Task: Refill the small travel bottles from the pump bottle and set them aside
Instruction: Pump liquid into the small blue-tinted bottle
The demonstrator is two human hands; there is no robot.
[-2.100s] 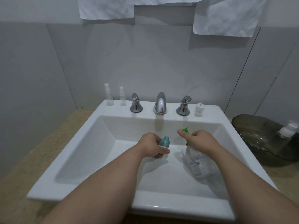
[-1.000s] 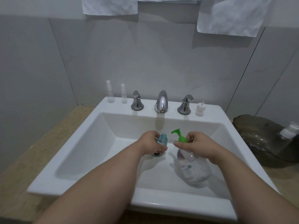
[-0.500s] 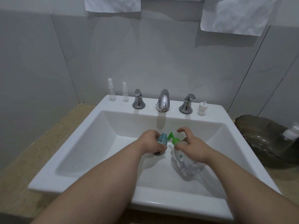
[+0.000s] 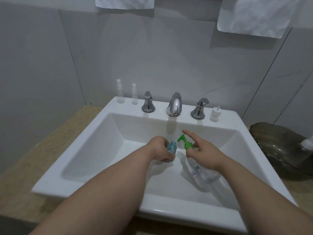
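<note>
Inside the white sink (image 4: 94, 143), my left hand (image 4: 160, 149) grips a small blue travel bottle (image 4: 171, 147) with its neck uncapped. My right hand (image 4: 202, 150) holds a clear pump bottle (image 4: 199, 172) by its neck, tilted toward me, index finger stretched out above the pump. Its green pump head (image 4: 185, 142) points its nozzle at the blue bottle's mouth, a short gap apart. Two clear spray bottles (image 4: 120, 91) stand on the sink's back left ledge. A white pump cap (image 4: 214, 114) stands at the back right.
A chrome faucet (image 4: 174, 104) with two handles sits on the back ledge. A dark glass bowl (image 4: 279, 146) holding a white-capped bottle (image 4: 307, 143) is on the beige counter at right. White towels (image 4: 254, 14) hang on the wall above.
My right hand brought the pump bottle left and turned its green nozzle toward the blue bottle's mouth, then raised its index finger above the pump. My left hand kept the blue bottle in place.
</note>
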